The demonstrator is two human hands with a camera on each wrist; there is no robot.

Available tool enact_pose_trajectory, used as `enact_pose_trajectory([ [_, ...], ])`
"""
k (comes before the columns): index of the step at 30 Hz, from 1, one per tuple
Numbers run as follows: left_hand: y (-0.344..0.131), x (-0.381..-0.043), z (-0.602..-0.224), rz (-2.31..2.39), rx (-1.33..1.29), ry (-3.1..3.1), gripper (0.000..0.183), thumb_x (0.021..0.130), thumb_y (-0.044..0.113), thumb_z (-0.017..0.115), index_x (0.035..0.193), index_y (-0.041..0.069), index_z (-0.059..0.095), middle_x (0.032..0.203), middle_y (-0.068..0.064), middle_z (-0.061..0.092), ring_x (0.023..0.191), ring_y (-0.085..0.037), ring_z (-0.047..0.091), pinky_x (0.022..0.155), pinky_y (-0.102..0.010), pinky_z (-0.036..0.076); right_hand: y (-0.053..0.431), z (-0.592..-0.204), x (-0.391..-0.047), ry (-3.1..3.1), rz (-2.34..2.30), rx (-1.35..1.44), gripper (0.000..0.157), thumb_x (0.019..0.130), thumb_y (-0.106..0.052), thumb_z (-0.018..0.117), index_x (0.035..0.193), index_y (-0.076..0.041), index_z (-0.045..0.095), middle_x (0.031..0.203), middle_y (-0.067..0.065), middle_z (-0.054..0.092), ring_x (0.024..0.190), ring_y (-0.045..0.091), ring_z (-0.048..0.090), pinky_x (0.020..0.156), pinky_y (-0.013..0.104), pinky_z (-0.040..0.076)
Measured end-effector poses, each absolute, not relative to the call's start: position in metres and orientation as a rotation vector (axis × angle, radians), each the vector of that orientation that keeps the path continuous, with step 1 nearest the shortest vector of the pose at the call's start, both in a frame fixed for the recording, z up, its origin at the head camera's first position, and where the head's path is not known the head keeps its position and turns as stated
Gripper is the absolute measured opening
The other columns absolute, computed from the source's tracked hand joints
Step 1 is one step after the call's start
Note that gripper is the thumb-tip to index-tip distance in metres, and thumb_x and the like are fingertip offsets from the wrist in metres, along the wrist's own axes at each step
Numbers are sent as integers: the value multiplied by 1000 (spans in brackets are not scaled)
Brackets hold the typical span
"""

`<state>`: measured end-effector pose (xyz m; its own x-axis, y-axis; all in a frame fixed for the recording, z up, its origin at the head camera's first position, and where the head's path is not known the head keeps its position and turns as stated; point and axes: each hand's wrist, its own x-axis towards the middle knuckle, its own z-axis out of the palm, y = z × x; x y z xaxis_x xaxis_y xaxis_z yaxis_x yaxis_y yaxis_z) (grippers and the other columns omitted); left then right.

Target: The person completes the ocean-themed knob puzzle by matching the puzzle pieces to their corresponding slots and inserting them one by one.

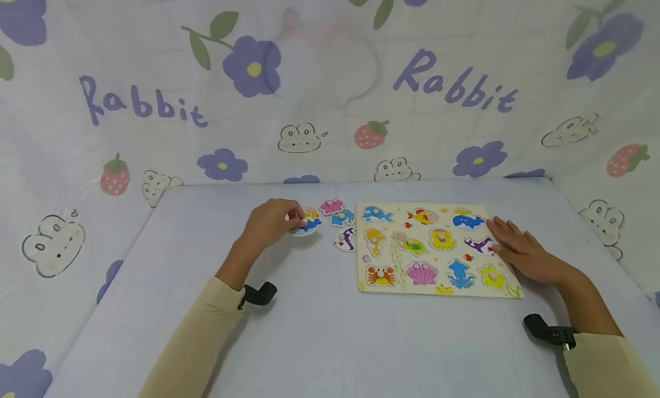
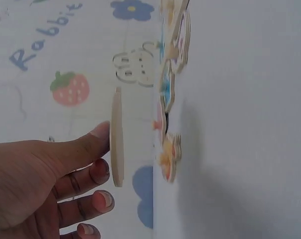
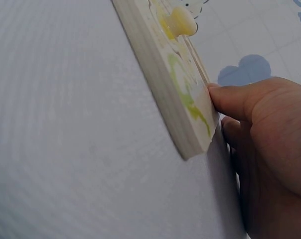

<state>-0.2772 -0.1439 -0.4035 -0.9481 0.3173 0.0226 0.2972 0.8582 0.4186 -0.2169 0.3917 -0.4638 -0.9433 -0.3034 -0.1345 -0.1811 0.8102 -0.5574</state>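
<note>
In the head view my left hand (image 1: 273, 220) pinches a puzzle piece with a blue sea animal on it (image 1: 310, 224), left of the wooden sea-animal puzzle board (image 1: 433, 260). The left wrist view shows this piece (image 2: 117, 144) edge-on at the thumb tip, raised off the table. Close by lie a pink shell piece (image 1: 331, 207), a blue squid piece (image 1: 342, 217) and a purple-and-white piece (image 1: 346, 239). A yellow-orange piece (image 1: 311, 212) is partly hidden by the held one. My right hand (image 1: 531, 255) rests at the board's right edge, its thumb touching the rim.
Several knobbed pieces sit in the board, among them a crab (image 1: 380, 275), a turtle (image 1: 410, 243) and a starfish (image 1: 491, 277). The white-covered table (image 1: 319, 341) meets a printed cloth (image 1: 319, 100) at the back.
</note>
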Motion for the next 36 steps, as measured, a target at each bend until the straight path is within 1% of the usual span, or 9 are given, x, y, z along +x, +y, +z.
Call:
enact_pose_trajectory([
  [5,-123,-270,-399,648,585,2963,15,95,31,73,102,18,72,85,4,63,76,-17,54,65,-32,43,393,-464,-220,2784,-798,-373,67,109,-35,38,162,-9,5,166,25,-4,150,47,-17,113,65,-18],
  [12,-90,-268,-387,584,695,2955,16,94,31,75,102,18,72,83,5,63,79,-15,55,68,-29,45,398,-466,-219,2767,-818,-347,68,109,-35,39,161,-8,5,166,25,-5,150,47,-18,112,65,-18],
  [17,-65,-269,-378,545,800,2941,15,94,31,74,103,19,73,81,6,62,76,-13,56,65,-28,44,397,-468,-219,2770,-812,-337,69,109,-38,41,162,-11,6,167,23,-4,150,45,-18,113,65,-18],
  [24,-30,-275,-372,487,901,2886,16,94,34,74,103,21,72,76,6,60,72,-12,55,63,-26,40,395,-466,-217,2772,-823,-333,69,109,-36,41,162,-10,6,167,23,-4,150,46,-18,113,65,-18],
  [27,-15,-280,-373,493,924,2850,16,94,35,74,101,21,71,79,6,61,74,-11,55,65,-27,40,394,-465,-217,2777,-820,-326,69,109,-36,41,162,-10,7,167,23,-4,150,46,-17,113,65,-18],
  [31,3,-288,-374,509,948,2811,16,93,37,75,98,22,71,83,8,62,79,-10,55,69,-27,43,394,-465,-217,2781,-817,-326,69,109,-37,41,162,-10,6,167,22,-4,150,45,-18,113,64,-18],
  [36,24,-293,-373,521,1004,2791,15,92,37,76,94,22,70,83,9,63,80,-10,56,70,-26,44,393,-463,-218,2780,-814,-323,70,108,-38,41,162,-12,6,167,22,-4,151,45,-17,113,64,-18],
])
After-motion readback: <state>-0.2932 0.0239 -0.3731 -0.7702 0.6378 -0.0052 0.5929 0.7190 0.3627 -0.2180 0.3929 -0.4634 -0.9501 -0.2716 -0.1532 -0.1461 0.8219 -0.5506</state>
